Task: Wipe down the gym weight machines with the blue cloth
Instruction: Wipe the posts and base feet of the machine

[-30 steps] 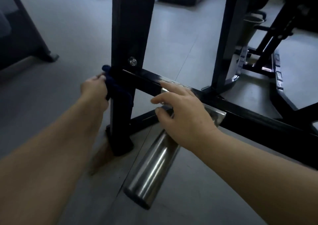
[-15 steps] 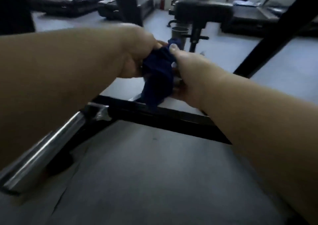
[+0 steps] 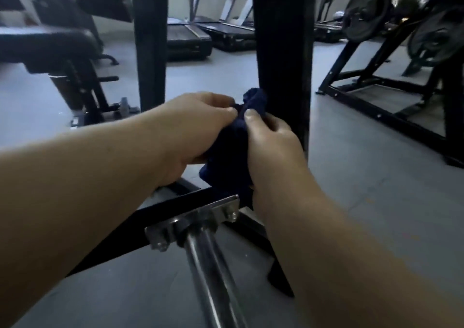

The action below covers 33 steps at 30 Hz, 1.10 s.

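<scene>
The dark blue cloth point(image 3: 233, 149) is bunched between both hands in the middle of the view. My left hand point(image 3: 195, 129) grips its left side and my right hand point(image 3: 271, 147) pinches its right side, thumbs nearly meeting on top. The cloth hangs just in front of a black upright post point(image 3: 282, 51) of the weight machine and above its low black crossbar point(image 3: 160, 212). A chrome bar point(image 3: 213, 277) bolted to a steel plate point(image 3: 193, 217) sticks out toward me below my hands.
A second black upright point(image 3: 150, 39) stands to the left. A padded bench point(image 3: 50, 49) is at far left, a plate rack with black weight discs point(image 3: 366, 11) at right, treadmills point(image 3: 208, 36) at the back. Grey floor point(image 3: 376, 189) lies to the right.
The view has swung round the frame. One second ago only my left hand held the cloth on the post and my right was open; since half a second ago both hands grip it.
</scene>
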{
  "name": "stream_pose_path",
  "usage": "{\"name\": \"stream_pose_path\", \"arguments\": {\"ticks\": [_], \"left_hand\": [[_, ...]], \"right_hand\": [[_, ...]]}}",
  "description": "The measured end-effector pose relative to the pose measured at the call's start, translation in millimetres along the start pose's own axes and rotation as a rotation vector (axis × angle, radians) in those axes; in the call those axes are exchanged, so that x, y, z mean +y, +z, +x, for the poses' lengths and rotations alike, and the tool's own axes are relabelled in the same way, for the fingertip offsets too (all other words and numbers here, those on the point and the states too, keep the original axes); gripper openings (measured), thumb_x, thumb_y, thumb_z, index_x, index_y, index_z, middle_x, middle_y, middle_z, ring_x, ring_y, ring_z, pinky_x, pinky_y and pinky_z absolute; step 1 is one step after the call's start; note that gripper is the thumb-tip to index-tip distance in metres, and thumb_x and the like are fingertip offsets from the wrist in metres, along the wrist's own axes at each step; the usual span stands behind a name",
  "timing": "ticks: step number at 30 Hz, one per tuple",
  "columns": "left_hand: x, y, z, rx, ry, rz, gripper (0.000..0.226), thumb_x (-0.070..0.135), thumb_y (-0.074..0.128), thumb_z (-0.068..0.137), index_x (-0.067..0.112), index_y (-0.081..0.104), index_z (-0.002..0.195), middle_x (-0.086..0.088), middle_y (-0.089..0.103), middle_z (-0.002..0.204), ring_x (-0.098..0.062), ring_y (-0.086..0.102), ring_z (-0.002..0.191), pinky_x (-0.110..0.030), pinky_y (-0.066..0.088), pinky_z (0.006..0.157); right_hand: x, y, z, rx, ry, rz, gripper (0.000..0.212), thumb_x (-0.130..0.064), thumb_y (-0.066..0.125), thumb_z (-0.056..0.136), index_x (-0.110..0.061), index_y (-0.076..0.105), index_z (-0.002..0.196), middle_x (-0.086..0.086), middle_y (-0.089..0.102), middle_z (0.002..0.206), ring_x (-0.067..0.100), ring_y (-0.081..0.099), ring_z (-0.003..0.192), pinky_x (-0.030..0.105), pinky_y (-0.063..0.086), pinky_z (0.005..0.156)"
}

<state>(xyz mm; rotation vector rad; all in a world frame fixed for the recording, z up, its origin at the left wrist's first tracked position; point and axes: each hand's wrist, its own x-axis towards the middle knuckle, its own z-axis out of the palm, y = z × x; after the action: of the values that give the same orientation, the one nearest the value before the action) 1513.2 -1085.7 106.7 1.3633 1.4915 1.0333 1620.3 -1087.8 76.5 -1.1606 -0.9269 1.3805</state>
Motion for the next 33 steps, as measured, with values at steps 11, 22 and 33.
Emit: {"name": "stream_pose_path", "arguments": {"ticks": [11,22,33], "left_hand": [[58,66,82,0.257,0.243,0.034,0.073,0.045,0.072,0.083,0.029,0.036,0.144,0.019,0.056,0.125,0.005,0.054,0.098,-0.01,0.036,0.07],[52,96,101,0.32,0.147,-0.071,0.023,0.043,0.065,0.086,0.026,0.072,0.099,0.015,0.074,0.085,0.008,0.066,0.075,-0.006,0.044,0.056],[56,131,108,0.526,0.139,-0.065,0.061,0.05,0.053,0.08,0.006,0.061,0.122,-0.021,0.065,0.113,-0.038,0.062,0.102,-0.042,0.047,0.075]], "right_hand": [[7,-65,74,0.395,-0.581,-0.246,0.038,-0.003,0.064,0.09,-0.037,0.055,0.105,-0.01,0.05,0.103,-0.02,0.05,0.088,-0.006,0.035,0.07],[-28,-73,98,0.227,-0.646,-0.233,0.038,-0.005,0.058,0.091,-0.028,0.061,0.122,-0.014,0.058,0.113,-0.001,0.054,0.105,0.014,0.045,0.092],[-27,-83,104,0.191,-0.623,-0.268,0.035,-0.008,0.064,0.087,-0.021,0.065,0.119,-0.008,0.061,0.117,0.019,0.058,0.108,0.039,0.055,0.079]]}}
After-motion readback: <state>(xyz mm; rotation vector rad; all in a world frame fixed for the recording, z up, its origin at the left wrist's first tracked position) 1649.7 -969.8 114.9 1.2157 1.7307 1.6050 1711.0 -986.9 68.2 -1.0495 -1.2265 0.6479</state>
